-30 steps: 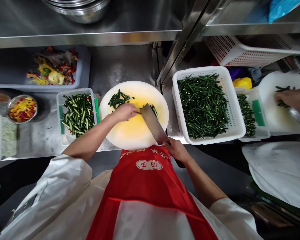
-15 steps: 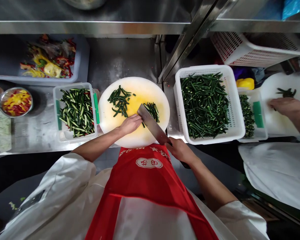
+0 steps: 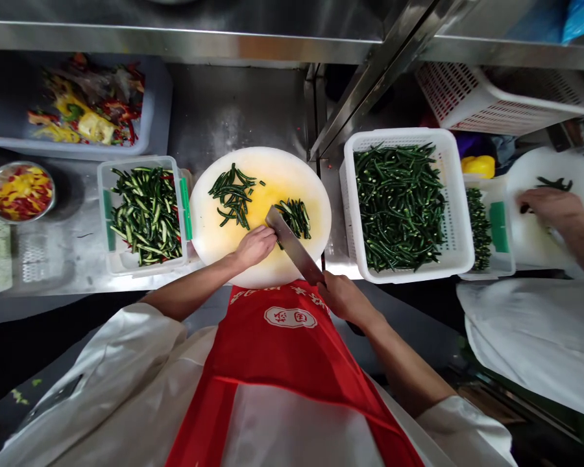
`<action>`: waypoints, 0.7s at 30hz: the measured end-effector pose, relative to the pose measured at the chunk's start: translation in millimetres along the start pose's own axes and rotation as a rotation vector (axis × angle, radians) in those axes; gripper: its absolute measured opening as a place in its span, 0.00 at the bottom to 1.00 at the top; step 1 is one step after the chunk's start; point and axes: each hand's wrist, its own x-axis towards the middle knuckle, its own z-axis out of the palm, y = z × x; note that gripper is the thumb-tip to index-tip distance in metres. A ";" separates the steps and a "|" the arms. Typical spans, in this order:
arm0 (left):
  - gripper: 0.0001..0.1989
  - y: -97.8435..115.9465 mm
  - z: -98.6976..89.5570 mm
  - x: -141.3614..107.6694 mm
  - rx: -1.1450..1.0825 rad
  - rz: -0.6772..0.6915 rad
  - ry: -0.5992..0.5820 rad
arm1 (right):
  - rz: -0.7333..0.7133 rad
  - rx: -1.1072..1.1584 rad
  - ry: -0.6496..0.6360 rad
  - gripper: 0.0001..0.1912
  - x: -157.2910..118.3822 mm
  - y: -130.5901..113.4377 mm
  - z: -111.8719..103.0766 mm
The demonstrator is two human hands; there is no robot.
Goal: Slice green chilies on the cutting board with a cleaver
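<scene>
My right hand is wrapped round the handle of a cleaver, its blade slanting over the round white cutting board. Beside the blade's tip, my left hand is closed with fingers bunched. A bit of green chili pepper shows under the blade by its fingertips; the rest is hidden. Cut green chili pieces lie just beyond the blade on the right. A looser group of green chilies lies at the board's upper left.
Left of the board stands a clear tub of cut green peppers, then a metal bowl of red and yellow pieces. A grey bin holds scraps. On the right are a white basket of chilies and a co-worker's hand over another board.
The cleaver and my right hand have shifted slightly left; my left hand stays about in place. The view has moved a little. The co-worker's hand has moved slightly left.
</scene>
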 end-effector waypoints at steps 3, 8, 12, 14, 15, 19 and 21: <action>0.15 2.4 -2.3 0.2 0.000 0.004 -0.065 | 0.011 0.045 0.048 0.11 21.1 -5.5 11.3; 0.15 -22.5 -27.8 13.7 -0.013 -0.077 -0.055 | 0.004 0.111 0.162 0.12 27.6 -1.8 10.7; 0.13 -67.6 -59.3 29.0 0.172 -0.360 0.042 | -0.041 0.102 0.143 0.13 0.8 10.8 1.8; 0.13 -83.1 -69.5 33.8 0.240 -0.425 -0.003 | -0.109 0.109 0.068 0.14 -10.4 16.7 0.4; 0.13 -87.1 -72.8 35.4 0.256 -0.431 -0.037 | -0.138 0.116 0.032 0.15 -13.5 19.4 0.9; 0.13 -79.6 -78.5 38.8 0.238 -0.362 -0.077 | -0.142 0.186 -0.018 0.17 -9.2 29.8 9.4; 0.12 -64.2 -77.0 37.4 0.182 -0.275 -0.042 | -0.118 0.262 0.013 0.18 -1.1 34.7 15.8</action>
